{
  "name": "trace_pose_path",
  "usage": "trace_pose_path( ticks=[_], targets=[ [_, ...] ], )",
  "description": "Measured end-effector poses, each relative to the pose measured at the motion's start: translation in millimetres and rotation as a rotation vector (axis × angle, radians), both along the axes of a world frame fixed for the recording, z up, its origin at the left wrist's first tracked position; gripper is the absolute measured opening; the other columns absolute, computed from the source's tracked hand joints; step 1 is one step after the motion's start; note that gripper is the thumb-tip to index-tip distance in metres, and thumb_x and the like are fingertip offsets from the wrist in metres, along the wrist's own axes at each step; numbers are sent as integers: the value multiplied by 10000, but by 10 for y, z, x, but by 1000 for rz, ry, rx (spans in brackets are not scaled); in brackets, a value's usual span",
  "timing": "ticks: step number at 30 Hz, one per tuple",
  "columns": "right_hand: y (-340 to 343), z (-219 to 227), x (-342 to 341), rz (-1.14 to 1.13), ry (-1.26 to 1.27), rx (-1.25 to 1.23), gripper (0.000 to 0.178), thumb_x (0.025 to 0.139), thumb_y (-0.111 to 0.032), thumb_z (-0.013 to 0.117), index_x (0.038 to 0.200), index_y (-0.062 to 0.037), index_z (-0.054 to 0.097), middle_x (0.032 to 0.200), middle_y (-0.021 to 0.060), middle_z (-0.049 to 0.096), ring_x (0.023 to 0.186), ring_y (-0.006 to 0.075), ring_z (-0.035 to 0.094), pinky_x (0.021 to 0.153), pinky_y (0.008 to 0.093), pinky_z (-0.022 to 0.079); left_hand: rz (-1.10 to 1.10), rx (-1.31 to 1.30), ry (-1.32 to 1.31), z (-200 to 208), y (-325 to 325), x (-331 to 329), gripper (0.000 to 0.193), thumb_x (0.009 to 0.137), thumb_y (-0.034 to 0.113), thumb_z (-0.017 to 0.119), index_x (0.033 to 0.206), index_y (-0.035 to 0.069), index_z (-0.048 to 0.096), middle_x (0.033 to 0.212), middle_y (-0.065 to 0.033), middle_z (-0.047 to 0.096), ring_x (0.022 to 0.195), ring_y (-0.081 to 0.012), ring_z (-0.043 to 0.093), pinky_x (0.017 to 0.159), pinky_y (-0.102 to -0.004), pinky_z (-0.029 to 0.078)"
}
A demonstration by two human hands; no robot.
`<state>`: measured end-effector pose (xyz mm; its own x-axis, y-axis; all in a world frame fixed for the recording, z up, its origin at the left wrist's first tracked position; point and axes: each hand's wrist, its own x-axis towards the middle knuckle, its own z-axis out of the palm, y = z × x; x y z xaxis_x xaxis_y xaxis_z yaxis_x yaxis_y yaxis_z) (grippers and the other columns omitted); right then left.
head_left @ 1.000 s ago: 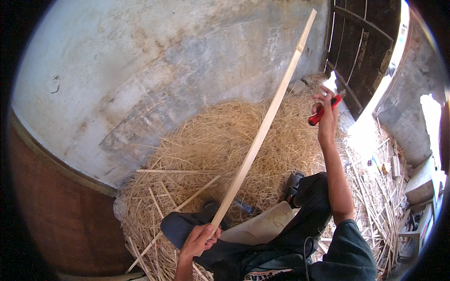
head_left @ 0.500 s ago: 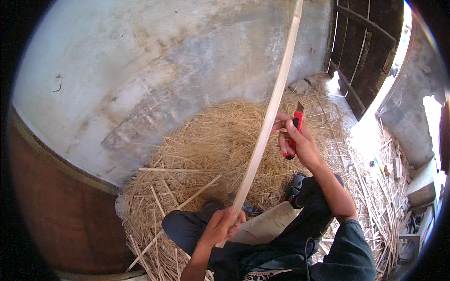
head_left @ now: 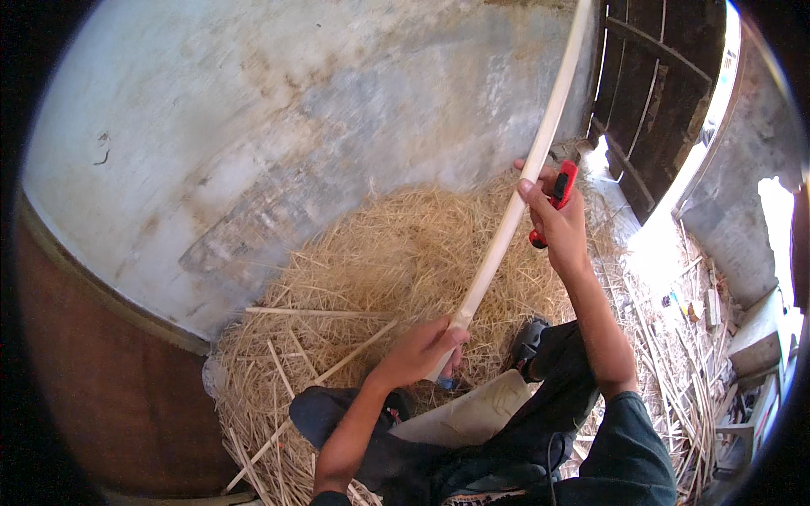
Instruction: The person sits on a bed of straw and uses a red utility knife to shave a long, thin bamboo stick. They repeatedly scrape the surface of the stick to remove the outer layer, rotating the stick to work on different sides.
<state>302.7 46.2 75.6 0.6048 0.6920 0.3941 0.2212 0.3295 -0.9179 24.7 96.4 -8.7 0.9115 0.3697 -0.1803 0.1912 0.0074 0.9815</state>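
A long, pale bamboo strip [head_left: 499, 244] slants up and to the right, and its far end runs out of the top of the view. My left hand [head_left: 418, 350] is closed around its lower end, above my lap. Higher up, my right hand [head_left: 564, 232] has a red and black utility knife [head_left: 564, 184] held against its palm. The thumb and fingers of that same hand also pinch the strip, the thumb lying on its near face. The knife points up and stands apart from the strip, to its right. Part of the lower end is hidden by my left fingers.
Loose shavings [head_left: 405, 236] cover the floor against a stained wall [head_left: 295, 126]. Several thin strips [head_left: 363, 350] lie at left, more at right. A pale, curved sheet [head_left: 472, 411] lies between my legs. A dark plank door [head_left: 654, 93] stands at far right.
The strip has shifted right. My left hand has moved up and right with it. My right hand has risen and now touches the strip, the knife still in it.
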Motion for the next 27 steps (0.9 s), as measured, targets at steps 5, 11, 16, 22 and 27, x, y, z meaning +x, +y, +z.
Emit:
trace_pose_path(
  ticks=[5, 11, 16, 22, 27],
  targets=[
    [-23, -83, 80, -24, 45, -38, 436, 993, -258, 696, 1364, -34, 645, 678, -85, 483, 506, 28, 397, 468, 238, 293, 150, -75, -20, -232, -34, -11, 416, 1127, 390, 460, 950, 39, 596, 698, 38, 490, 563, -60, 433, 527, -252, 401],
    [-135, -168, -137, 114, 63, -216, 447, 1006, -290, 682, 1361, -25, 623, 710, -84, 483, 556, 20, 407, 498, 231, 305, 171, -287, -24, -228, -92, -68, 439, 1122, 459, 436, 924, 88, 563, 658, 69, 381, 505, -50, 320, 448, -243, 286],
    [-141, -274, -315, 179, -71, -247, 423, 994, -214, 708, 1338, 8, 601, 897, 7, 630, 815, 63, 572, 734, 251, 484, 176, -430, -110, -266, -91, -92, 443, 1122, 461, 438, 959, 66, 553, 684, 76, 373, 533, -27, 303, 467, -220, 274],
    [-131, -492, -405, 267, -326, -227, 401, 941, -204, 769, 1263, -4, 638, 904, 71, 669, 800, 120, 592, 740, 304, 504, 249, -388, -120, -208, -129, -109, 468, 1122, 479, 424, 932, 69, 546, 667, 80, 363, 526, -24, 299, 464, -214, 271],
    [-147, -458, -581, 308, -276, -285, 404, 886, -160, 826, 1230, -24, 662, 888, 29, 709, 705, 71, 544, 642, 254, 469, 274, -368, -143, -183, -152, -129, 460, 1129, 463, 414, 926, 70, 543, 660, 83, 358, 519, -25, 297, 454, -219, 271]
  ],
)
